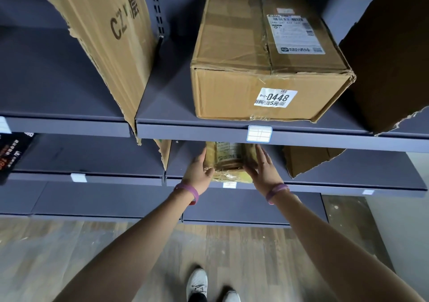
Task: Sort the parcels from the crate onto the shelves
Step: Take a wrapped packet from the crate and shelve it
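The small parcel (228, 160), brown cardboard wrapped in glossy clear tape with a printed label on top, sits on the middle shelf (359, 171) of the grey-blue metal rack, its front end level with the shelf edge and its rear part under the upper shelf (169, 107). The left hand (197, 174) lies against the parcel's left side, fingers extended along it and thumb at the front corner. The right hand (262, 171) lies against the right side with fingers straight and spread. The two hands are apart, with the parcel between them. Each wrist carries a purple wristband (186, 191). A white tag (229, 185) is fixed to the shelf edge directly below the parcel. On the upper shelf stands a large cardboard box (267, 69) with a shipping label on top and a sticker reading 0448 on its front face. A torn cardboard divider (104, 35) marked "CZ" stands upright to the left of the box, and a darker cardboard panel (394, 58) stands to its right. A blue-bordered label (259, 134) is fixed to the upper shelf's front edge. The person stands on a wood-pattern floor (116, 243) in white shoes (197, 283).
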`<state>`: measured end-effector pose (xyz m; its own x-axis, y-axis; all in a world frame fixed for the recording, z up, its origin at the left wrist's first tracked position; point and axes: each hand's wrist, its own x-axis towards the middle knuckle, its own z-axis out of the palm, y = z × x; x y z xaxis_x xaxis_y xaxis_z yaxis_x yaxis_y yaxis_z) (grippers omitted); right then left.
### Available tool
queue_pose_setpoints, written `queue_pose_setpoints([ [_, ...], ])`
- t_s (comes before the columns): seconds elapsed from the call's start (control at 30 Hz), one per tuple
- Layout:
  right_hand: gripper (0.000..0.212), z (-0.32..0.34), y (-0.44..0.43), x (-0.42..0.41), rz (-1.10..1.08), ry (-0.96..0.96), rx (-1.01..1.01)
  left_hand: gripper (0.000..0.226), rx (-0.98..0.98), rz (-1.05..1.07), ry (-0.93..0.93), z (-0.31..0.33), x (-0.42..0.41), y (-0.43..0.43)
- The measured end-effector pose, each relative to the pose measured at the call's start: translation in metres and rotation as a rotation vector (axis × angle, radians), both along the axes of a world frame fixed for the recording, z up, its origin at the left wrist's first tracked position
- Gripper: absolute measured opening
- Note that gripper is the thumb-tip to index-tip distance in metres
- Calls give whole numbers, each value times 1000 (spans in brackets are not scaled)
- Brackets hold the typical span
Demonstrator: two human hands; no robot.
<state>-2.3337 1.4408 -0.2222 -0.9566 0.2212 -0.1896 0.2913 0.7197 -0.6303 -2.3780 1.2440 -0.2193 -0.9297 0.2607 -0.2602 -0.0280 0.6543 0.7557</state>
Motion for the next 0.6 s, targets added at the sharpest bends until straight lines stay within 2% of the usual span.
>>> queue_pose_setpoints([
  [0.13, 61, 1, -4, 32, 136, 147, 295, 59, -82, -124, 233, 3, 27, -8],
  [0.2, 61, 0, -8, 46, 199, 210, 407, 58, -141, -183, 274, 5, 38, -9],
  [0.37, 63, -1, -11, 50, 294, 70, 466, 62, -302, -294, 172, 3, 38, -6],
  [0.6, 68, 5, -13, 33, 277, -37, 483, 63, -334, -335, 106, 0, 22, 2],
])
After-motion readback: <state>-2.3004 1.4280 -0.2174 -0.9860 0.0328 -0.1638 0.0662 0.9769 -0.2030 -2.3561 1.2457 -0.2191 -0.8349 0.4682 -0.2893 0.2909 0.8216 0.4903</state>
